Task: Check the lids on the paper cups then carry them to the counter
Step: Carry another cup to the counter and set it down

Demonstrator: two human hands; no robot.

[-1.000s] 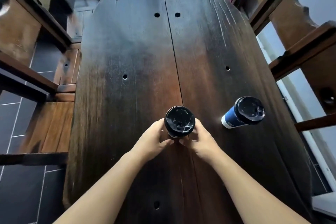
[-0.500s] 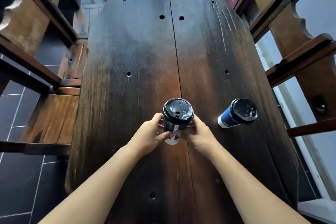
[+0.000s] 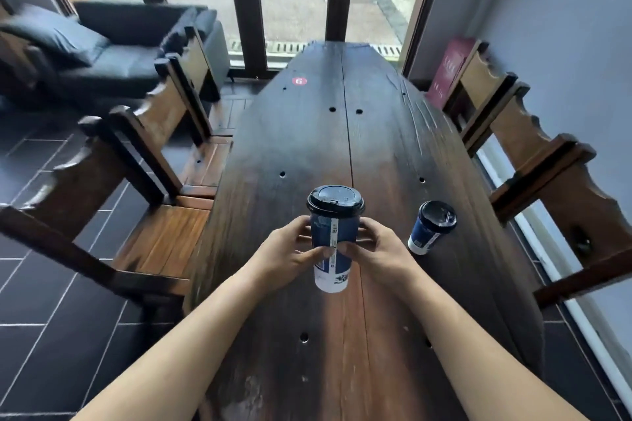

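Observation:
A tall blue-and-white paper cup [image 3: 331, 236] with a black lid [image 3: 335, 200] is lifted above the dark wooden table [image 3: 386, 154]. My left hand [image 3: 289, 253] grips its left side and my right hand [image 3: 376, 251] its right side, thumbs meeting at the front. The lid sits level on the rim. A second, smaller blue paper cup [image 3: 427, 232] with a black lid [image 3: 437, 215] stands on the table to the right, apart from my hands.
Wooden chairs [image 3: 143, 161] line the table's left side and more chairs [image 3: 533, 161] the right. A dark sofa [image 3: 113, 48] sits far left by the windows. A red number sticker [image 3: 299, 81] marks the table's far end. A maroon sign [image 3: 448, 72] leans at the right wall.
Both hands have raised the tall cup off the table. My view has tilted up, so the cup's side, the sofa and the windows now show.

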